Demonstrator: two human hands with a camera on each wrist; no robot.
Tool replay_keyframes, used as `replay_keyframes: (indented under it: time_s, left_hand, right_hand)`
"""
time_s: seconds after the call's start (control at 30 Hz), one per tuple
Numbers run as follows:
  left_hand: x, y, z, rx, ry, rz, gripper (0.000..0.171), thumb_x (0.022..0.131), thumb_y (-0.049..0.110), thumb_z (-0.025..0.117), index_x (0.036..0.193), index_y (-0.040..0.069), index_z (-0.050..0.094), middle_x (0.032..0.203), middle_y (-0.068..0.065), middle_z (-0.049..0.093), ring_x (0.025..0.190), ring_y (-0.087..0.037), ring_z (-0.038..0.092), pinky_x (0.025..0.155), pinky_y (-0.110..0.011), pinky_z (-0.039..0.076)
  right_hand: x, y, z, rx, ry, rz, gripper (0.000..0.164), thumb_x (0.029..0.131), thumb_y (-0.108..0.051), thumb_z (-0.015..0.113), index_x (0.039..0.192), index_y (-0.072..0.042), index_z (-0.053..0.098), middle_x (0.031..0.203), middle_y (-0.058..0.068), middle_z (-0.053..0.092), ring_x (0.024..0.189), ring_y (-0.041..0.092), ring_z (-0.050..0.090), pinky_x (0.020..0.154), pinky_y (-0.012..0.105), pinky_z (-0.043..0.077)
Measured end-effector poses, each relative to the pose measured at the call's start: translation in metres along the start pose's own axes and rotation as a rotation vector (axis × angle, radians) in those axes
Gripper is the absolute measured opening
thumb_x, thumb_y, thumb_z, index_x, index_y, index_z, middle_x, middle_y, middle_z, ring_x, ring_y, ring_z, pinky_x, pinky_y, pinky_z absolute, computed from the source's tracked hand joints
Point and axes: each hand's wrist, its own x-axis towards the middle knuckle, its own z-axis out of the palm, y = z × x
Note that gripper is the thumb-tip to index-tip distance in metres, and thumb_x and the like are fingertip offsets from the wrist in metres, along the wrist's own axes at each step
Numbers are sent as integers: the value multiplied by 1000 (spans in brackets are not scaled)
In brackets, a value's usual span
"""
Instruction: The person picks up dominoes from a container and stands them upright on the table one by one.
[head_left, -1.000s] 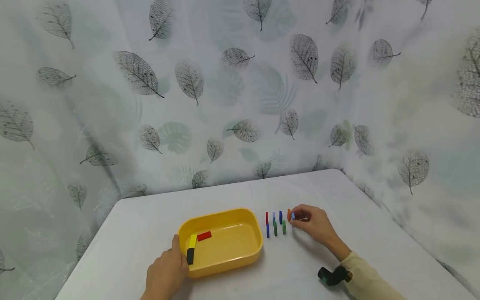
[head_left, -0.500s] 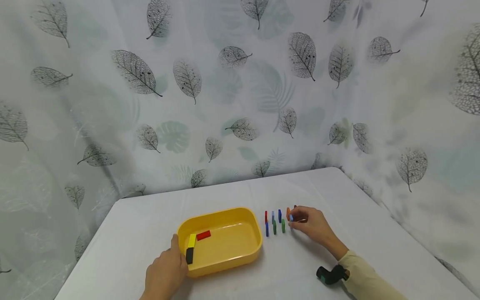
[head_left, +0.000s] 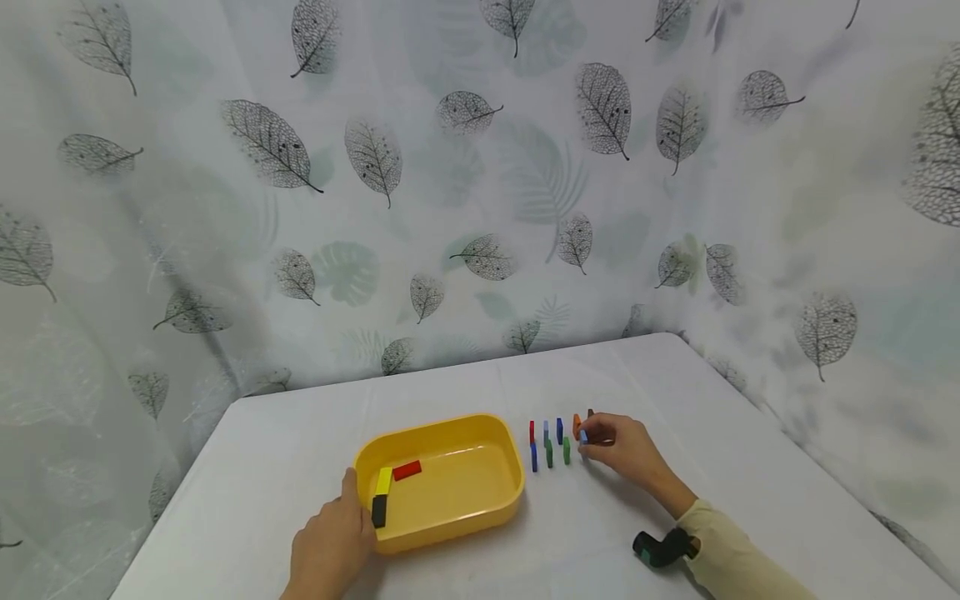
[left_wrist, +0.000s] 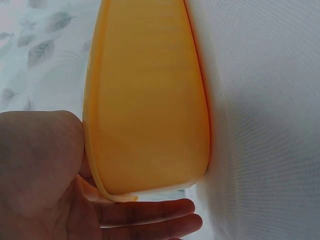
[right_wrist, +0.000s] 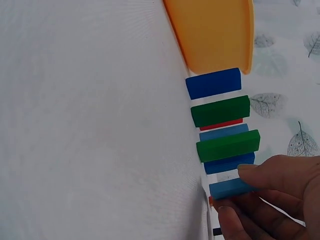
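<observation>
In the head view my right hand pinches a light blue domino block between thumb and fingers. The block stands upright, close in front of an orange block. Left of it, in the nearer row, are two green blocks and a blue block. Behind them stand a red block, another light blue block and a dark blue block. My left hand rests against the left end of a yellow tray, with straight fingers outside its wall; the thumb is partly hidden.
Inside the tray lie a red block, a yellow block and a black block. A brown block stands just behind my right fingers. The white-covered table ends at a leaf-patterned curtain.
My right hand has lowered slightly with the light blue block, and the brown block behind its fingers has come into view. The left hand and tray hold still; the head view shifted a little.
</observation>
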Motion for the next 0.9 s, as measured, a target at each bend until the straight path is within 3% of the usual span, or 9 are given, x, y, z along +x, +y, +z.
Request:
replay_keyframes:
  time_s: [0.27,0.9]
  left_hand:
    - [0,-1,-2,7,9,8,63,100,15,52,152,-14,31,92,-17,68,58,-23,51,55,-41,49]
    - [0,-2,-1,5,9,4,64,98,13,54,152,-14,32,87,-14,66,57,-23,50,54,-40,48]
  right_hand:
    - [0,1,1,-1,-14,13,24,83,0,84,104,-1,73,97,4,73,90,21,70,81,36,58]
    - [1,-10,-7,-4,-70,19,30,83,-3,85,109,-2,69,104,6,72,95,23,70,85,40,57]
